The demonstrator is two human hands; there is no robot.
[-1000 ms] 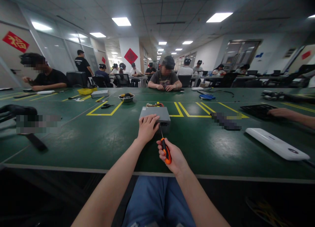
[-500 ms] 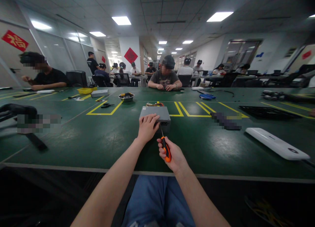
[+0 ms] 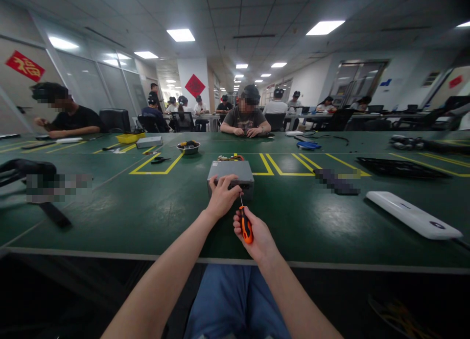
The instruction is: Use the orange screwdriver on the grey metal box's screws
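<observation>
A grey metal box that looks like a computer power supply unit (image 3: 229, 168) sits on the green table in front of me, coloured wires at its far side. My left hand (image 3: 222, 198) grips its near face with bent fingers, thumb close to the screwdriver's tip. In my closed right hand (image 3: 259, 236) is a screwdriver (image 3: 246, 226) with an orange and black handle. Its thin shaft points up and away, the tip at the box's lower front by my left thumb. Whether a screw is there is too small to tell.
Beyond the box stand a metal bowl (image 3: 188, 148) with tools, small black pliers or cutters (image 3: 160, 160) and a yellow tray (image 3: 130, 137). On the right lie a white device (image 3: 413, 214) and a black panel (image 3: 402, 167). A person (image 3: 246, 114) sits opposite.
My left hand has slid from the box's top down to its near face, with the thumb now by the screwdriver tip. My right hand and the screwdriver have shifted slightly, the handle tilting less.
</observation>
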